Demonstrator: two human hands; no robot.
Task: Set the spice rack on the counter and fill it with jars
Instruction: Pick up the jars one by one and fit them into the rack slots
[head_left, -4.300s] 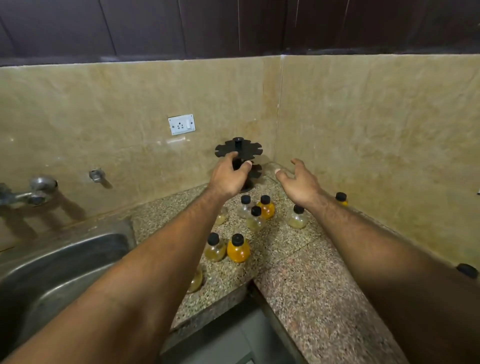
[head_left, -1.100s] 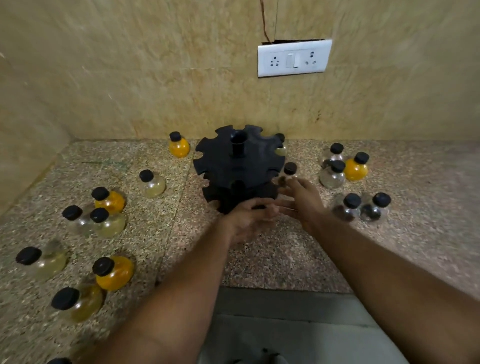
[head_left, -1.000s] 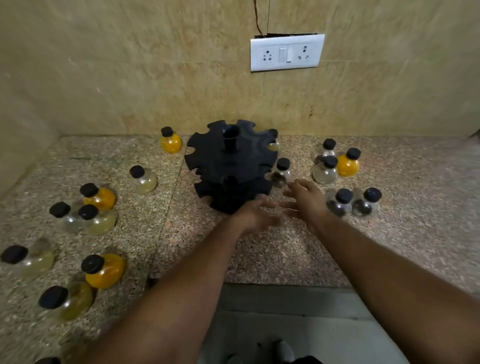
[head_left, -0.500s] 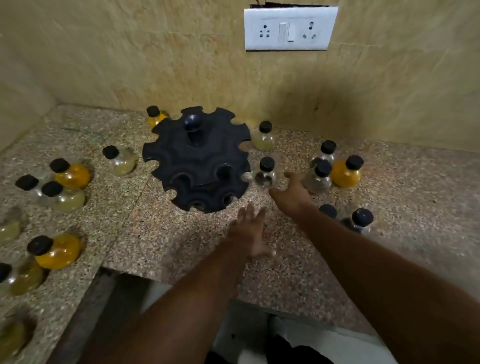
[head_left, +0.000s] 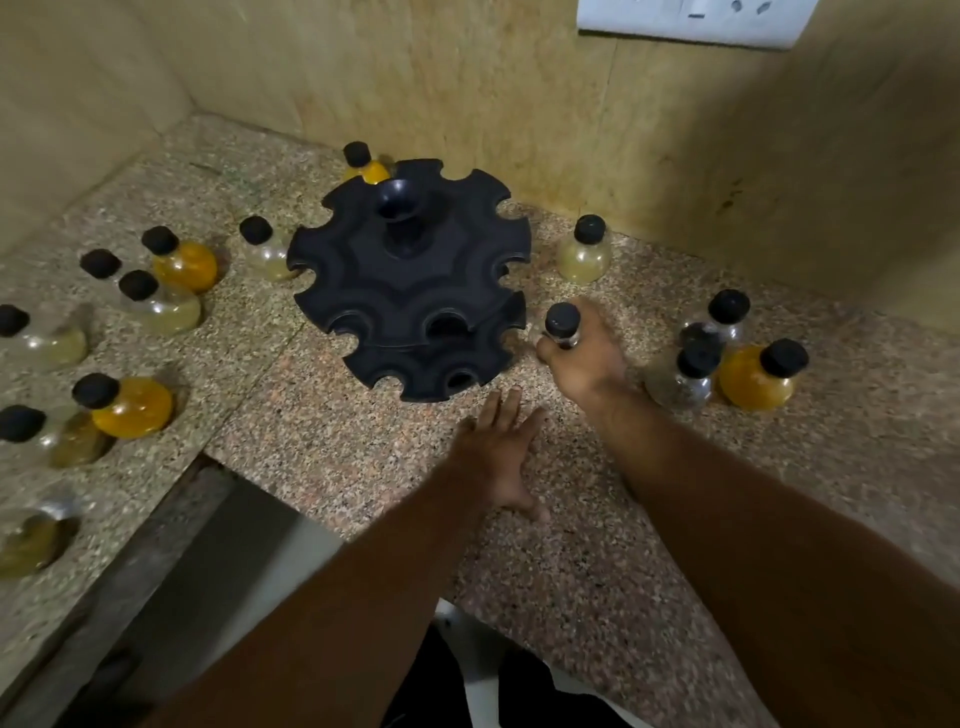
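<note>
Right hand (head_left: 584, 358): closed around a small black-capped jar (head_left: 562, 325), gripping it low on the body just to the right of the spice rack (head_left: 410, 280). The hand is motion-blurred, so whether the jar's base touches the counter (head_left: 363, 447) cannot be determined.

Left hand (head_left: 498, 457): open, fingers extended, palm down over the counter just in front of the rack, holding nothing.

Spice rack: black, two-tiered, notched rim, central post; standing upright on the speckled granite counter near the back wall (head_left: 467, 93). All visible notches are unfilled.

Jars, right of rack: a pale-filled jar (head_left: 584, 252) near the wall; further right, a cluster comprising an orange jar (head_left: 761, 374) and two clear jars (head_left: 685, 374), close together.

Jars, left of rack: a clear jar (head_left: 265, 249) just beside the rim, an orange jar behind the rack (head_left: 366, 166), and a loose group of orange and pale jars (head_left: 156, 291) running to the left frame edge.

A white socket plate (head_left: 696, 21) is on the wall, top right.
</note>
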